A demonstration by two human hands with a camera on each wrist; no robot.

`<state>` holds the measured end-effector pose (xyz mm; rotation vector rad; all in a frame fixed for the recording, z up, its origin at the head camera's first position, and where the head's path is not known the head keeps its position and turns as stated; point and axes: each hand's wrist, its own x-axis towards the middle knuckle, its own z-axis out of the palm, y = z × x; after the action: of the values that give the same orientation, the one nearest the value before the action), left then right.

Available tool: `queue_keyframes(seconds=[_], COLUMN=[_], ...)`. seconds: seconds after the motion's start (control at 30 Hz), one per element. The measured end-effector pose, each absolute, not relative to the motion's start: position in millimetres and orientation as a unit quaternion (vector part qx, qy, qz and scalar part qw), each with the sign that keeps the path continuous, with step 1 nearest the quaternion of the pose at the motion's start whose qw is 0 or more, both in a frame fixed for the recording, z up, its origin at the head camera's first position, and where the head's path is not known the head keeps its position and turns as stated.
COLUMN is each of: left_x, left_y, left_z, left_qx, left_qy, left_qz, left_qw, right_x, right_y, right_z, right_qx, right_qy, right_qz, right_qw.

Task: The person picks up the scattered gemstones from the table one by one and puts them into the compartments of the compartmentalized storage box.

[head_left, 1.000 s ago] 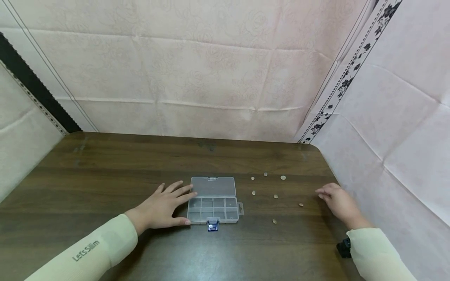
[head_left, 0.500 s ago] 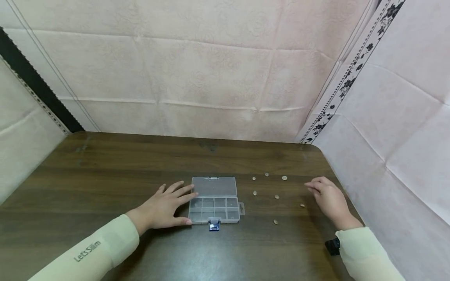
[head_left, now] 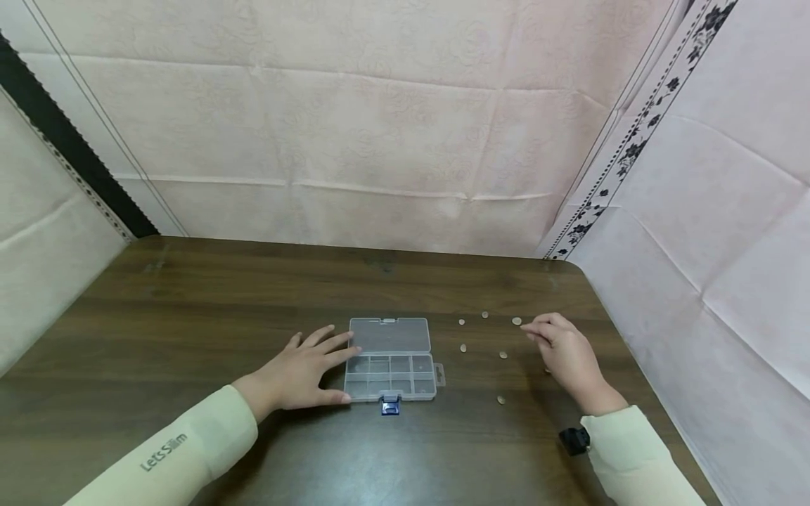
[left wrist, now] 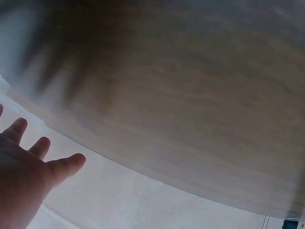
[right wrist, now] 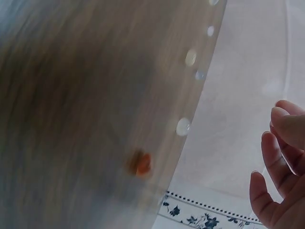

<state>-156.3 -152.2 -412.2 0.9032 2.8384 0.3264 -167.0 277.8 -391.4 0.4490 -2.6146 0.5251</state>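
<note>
A clear plastic organizer box (head_left: 391, 369) lies open on the dark wooden table (head_left: 190, 316), its lid laid back and a blue latch at the front. My left hand (head_left: 302, 371) lies flat on the table, fingers straight, touching the box's left side. Several small round buttons (head_left: 464, 348) are scattered to the right of the box. My right hand (head_left: 562, 349) hovers over them with loosely curled fingers that hold nothing, its fingertips close to the far button (head_left: 516, 321). In the right wrist view the right hand (right wrist: 279, 167) is spread beside blurred buttons (right wrist: 183, 127).
Pink patterned cloth (head_left: 354, 126) hangs behind the table and along both sides. The table's right edge (head_left: 633, 365) runs close to my right arm. One button (head_left: 500, 400) lies nearer the front. A dark wrist strap (head_left: 574, 440) sits on my right sleeve.
My right hand has moved left and away from the table's right edge, over the scattered buttons. The left hand and the box have stayed put.
</note>
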Motion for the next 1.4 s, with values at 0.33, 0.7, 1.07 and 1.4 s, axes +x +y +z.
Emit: queue_keyframes(seconds=[0.33,0.7,1.07,1.4], left_x=[-157,-157,-156,-154], left_y=[-149,-149,-149,-151], left_z=[-408,-409,-409,-410], left_qx=[0.285,0.277,0.269,0.255], left_qy=[0.944,0.944,0.944,0.943], left_qz=[0.130,0.145,0.155,0.170], left_qw=[0.100,0.108,0.117,0.133], right_x=[-165,-163,-161,-157], right_y=[256,235,216,196], right_z=[-391,-387,-385,-390], right_qx=[0.161,0.173,0.195,0.237], right_qy=[-0.939,-0.932,-0.925,-0.917], right_qz=[0.228,0.246,0.261,0.274], right_qw=[0.203,0.201,0.196,0.169])
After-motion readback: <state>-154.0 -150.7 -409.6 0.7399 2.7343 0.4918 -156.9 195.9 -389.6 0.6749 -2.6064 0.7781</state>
